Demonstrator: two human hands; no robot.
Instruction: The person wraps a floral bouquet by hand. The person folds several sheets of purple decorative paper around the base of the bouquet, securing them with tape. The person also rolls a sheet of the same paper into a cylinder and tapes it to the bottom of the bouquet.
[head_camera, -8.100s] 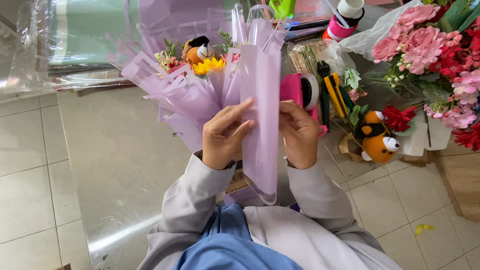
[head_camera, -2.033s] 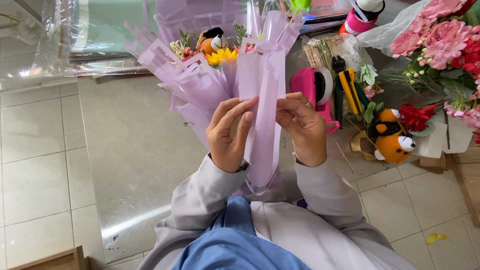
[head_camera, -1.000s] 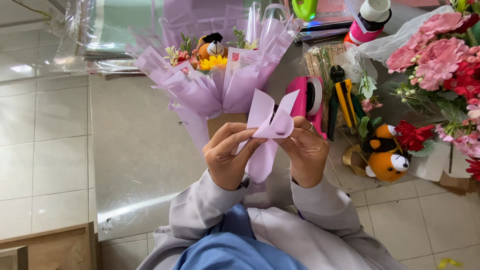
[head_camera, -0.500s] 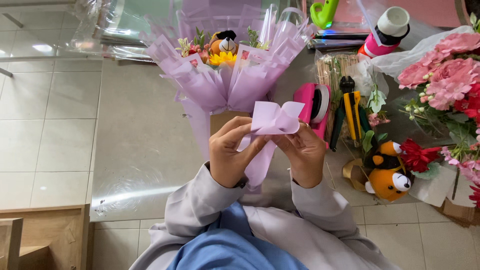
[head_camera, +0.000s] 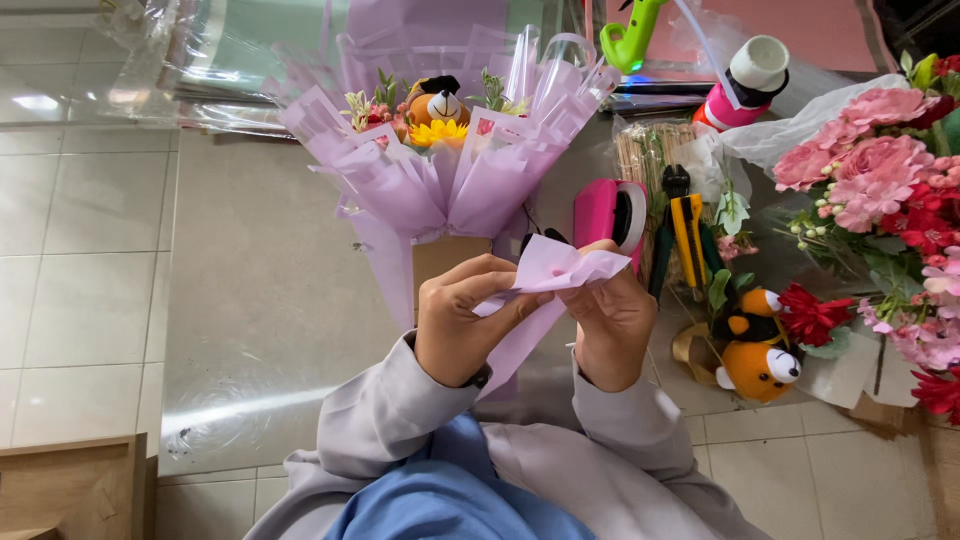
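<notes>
My left hand (head_camera: 462, 325) and my right hand (head_camera: 612, 325) pinch a folded sheet of lilac wrapping paper (head_camera: 552, 272) between them, just above my lap. Its lower part hangs down between my wrists. Beyond my hands lies a bouquet (head_camera: 450, 160) wrapped in the same lilac paper, with a small plush bear (head_camera: 437, 101) and a yellow flower (head_camera: 440, 131) among its blooms.
A pink tape dispenser (head_camera: 608, 212), a yellow cutter (head_camera: 688, 235) and a bundle of sticks (head_camera: 645, 152) lie right of the bouquet. Two orange plush toys (head_camera: 757, 365) sit near red and pink flowers (head_camera: 880, 190). A green glue gun (head_camera: 632, 32) and clear film (head_camera: 180, 60) lie further back.
The tall lilac sheet I held upright has been folded down into a small bundle between my hands. My view has shifted, and the bouquet now sits further from my hands.
</notes>
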